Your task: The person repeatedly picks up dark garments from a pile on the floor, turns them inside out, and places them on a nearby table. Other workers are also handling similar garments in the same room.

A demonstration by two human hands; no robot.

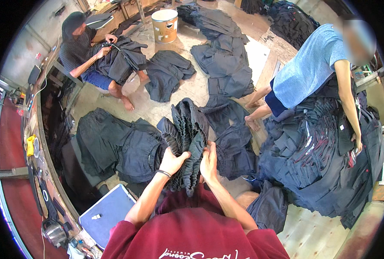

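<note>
In front of my chest I hold a pair of black trousers by their gathered elastic waistband, bunched upright. My left hand, with a dark band at the wrist, is closed on the gathers, its thumb pressed over the front. On the opposite side my right hand grips the same cloth, fingers partly hidden behind it. More black trousers with an elastic waist lie spread out just left of my hands. Other dark garments are heaped to the right of them.
At the far left a seated person handles dark cloth. On the right another person bends over a large pile of black garments. A brown drum stands at the back. A blue-grey board lies near my left elbow.
</note>
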